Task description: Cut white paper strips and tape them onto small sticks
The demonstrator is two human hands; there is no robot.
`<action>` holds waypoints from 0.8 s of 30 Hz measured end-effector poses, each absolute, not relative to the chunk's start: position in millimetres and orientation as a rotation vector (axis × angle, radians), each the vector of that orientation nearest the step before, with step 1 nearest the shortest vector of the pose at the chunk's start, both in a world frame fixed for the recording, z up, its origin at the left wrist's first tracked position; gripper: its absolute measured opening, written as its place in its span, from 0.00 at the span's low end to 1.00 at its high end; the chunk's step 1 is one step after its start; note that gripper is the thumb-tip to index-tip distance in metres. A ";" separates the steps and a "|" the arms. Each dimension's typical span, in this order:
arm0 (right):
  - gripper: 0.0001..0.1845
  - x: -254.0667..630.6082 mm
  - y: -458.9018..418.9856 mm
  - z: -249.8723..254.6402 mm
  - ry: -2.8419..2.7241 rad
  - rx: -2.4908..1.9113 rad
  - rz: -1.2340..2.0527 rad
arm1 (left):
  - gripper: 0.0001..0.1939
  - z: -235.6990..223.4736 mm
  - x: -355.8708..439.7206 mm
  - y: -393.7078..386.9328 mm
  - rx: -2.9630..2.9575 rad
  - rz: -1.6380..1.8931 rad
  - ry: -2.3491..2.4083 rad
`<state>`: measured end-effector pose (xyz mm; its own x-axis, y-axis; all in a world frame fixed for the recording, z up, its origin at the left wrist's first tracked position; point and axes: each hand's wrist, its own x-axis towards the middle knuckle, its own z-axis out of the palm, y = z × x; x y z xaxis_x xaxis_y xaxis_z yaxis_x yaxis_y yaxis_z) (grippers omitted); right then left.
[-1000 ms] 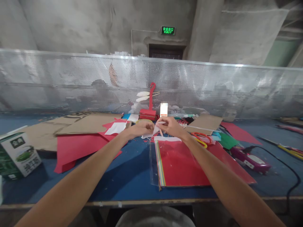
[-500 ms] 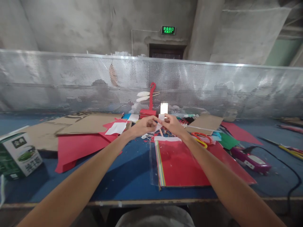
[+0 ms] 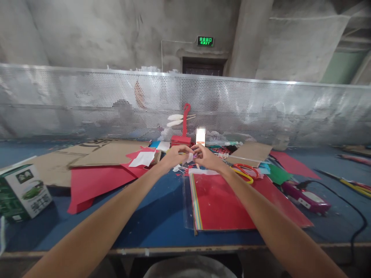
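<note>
Fingerwork on the small white paper (image 3: 190, 158) beyond the red sheets (image 3: 224, 202) seems underway, calling for light, steady control, the left hand (image 3: 175, 156) pinching it, though whether the right hand (image 3: 208, 159) grips cannot be told.

Wall (image 3: 116, 34): bare grey concrete, surface patchy and stained. Green illuminated exit sign (image 3: 205, 41) mounted above a dark doorway (image 3: 203, 66); thin conduit (image 3: 176, 41) runs from the sign to the left, then down. Perforated metal screen (image 3: 95, 92) spans the full width behind the bench (image 3: 150, 216), reflecting light in bright streaks. Bench top blue, front edge worn. Pale green panel (image 3: 343, 67) noted at upper right.
</note>
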<state>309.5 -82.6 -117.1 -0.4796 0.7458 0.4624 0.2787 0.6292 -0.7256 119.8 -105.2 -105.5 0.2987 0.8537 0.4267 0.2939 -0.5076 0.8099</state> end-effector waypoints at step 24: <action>0.20 296.9 -83.1 -123.0 -1.855 -0.768 1.040 | 0.10 -106.7 120.4 -99.4 1.949 1.454 1.088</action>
<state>296.9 -83.1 -123.0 -0.4481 0.8106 0.3770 0.1016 0.4651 -0.8794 120.4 -99.4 -106.7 0.1225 0.8153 0.5660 0.3133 -0.5729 0.7574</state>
